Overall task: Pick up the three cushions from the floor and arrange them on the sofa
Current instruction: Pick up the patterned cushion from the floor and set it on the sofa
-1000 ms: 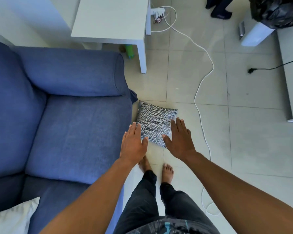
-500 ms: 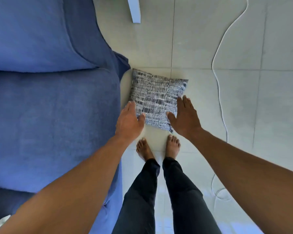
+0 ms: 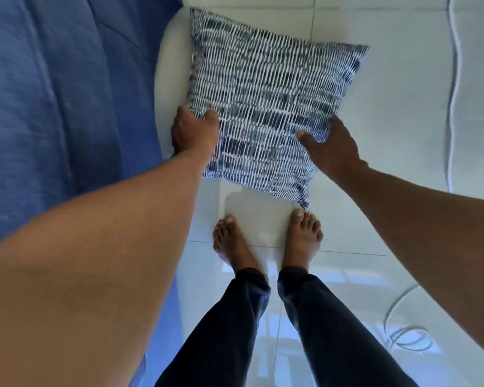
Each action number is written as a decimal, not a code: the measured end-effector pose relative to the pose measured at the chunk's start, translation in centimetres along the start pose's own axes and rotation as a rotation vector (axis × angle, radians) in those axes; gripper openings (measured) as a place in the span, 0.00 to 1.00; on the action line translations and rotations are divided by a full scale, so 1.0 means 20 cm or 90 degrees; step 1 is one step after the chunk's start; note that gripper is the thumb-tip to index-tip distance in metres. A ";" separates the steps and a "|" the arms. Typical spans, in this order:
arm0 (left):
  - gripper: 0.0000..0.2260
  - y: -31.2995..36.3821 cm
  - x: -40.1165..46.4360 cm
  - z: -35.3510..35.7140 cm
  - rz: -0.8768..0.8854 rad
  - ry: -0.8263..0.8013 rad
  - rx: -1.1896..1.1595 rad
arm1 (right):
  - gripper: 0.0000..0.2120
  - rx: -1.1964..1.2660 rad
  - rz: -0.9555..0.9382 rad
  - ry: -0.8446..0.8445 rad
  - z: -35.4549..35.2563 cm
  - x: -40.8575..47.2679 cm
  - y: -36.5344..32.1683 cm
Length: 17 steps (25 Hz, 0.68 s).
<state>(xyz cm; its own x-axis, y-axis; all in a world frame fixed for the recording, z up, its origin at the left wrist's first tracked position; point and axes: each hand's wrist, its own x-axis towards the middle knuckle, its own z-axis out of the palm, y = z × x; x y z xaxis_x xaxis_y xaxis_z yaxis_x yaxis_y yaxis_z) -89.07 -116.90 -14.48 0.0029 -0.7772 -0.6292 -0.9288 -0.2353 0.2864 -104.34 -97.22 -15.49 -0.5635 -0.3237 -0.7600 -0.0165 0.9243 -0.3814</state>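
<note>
A square cushion point(image 3: 266, 107) with a dark blue and white striped weave lies flat on the pale tiled floor, just in front of my bare feet. My left hand point(image 3: 194, 132) grips its left edge, thumb on top and fingers tucked under the side. My right hand point(image 3: 331, 146) holds the right edge near the front corner, thumb pressed on the fabric. The blue sofa point(image 3: 62, 107) fills the left side, right beside the cushion. No other cushion shows in this view.
A white cable point(image 3: 453, 79) runs along the floor on the right and coils near the lower right point(image 3: 408, 337). My bare feet point(image 3: 266, 241) stand on the glossy tiles just behind the cushion.
I have bent much lower, so the cushion looks far bigger. Both hands went from hovering open over its near edge to clasping its left and right sides.
</note>
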 end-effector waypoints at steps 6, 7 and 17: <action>0.17 0.01 0.17 0.08 -0.098 -0.107 -0.169 | 0.13 0.349 0.133 -0.003 0.04 0.10 -0.03; 0.13 0.03 0.13 0.04 -0.110 -0.119 -0.213 | 0.09 0.373 0.138 0.004 0.00 0.08 -0.06; 0.06 0.28 -0.80 -0.73 -0.149 -0.219 -0.439 | 0.07 0.428 0.115 0.030 -0.81 -0.83 -0.45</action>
<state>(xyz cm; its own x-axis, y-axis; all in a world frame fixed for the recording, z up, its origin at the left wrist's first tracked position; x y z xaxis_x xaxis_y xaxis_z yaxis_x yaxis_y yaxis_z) -88.94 -114.29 7.80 -0.0495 -0.4667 -0.8830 -0.4806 -0.7639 0.4307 -108.20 -96.89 8.97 -0.5443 -0.1533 -0.8248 0.5879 0.6317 -0.5054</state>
